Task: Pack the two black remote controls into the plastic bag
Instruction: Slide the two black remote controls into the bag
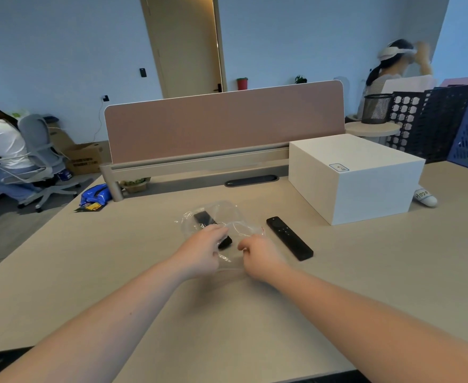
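A clear plastic bag (221, 214) lies crumpled on the beige desk (89, 272). One black remote (203, 218) sits mostly inside the bag, its near end poking out by my fingers. My left hand (202, 251) is closed on that remote and the bag over it. Just to the right, my right hand (259, 257) pinches the bag's near edge. The second black remote (289, 238) lies bare on the desk, right of the bag, pointing away from me and apart from both hands.
A white box (357, 178) stands at the back right, with a small white object (425, 197) beside it. A pink divider (224, 123) closes the desk's far edge. A blue packet (94, 196) lies at the far left corner. Two people sit in the background.
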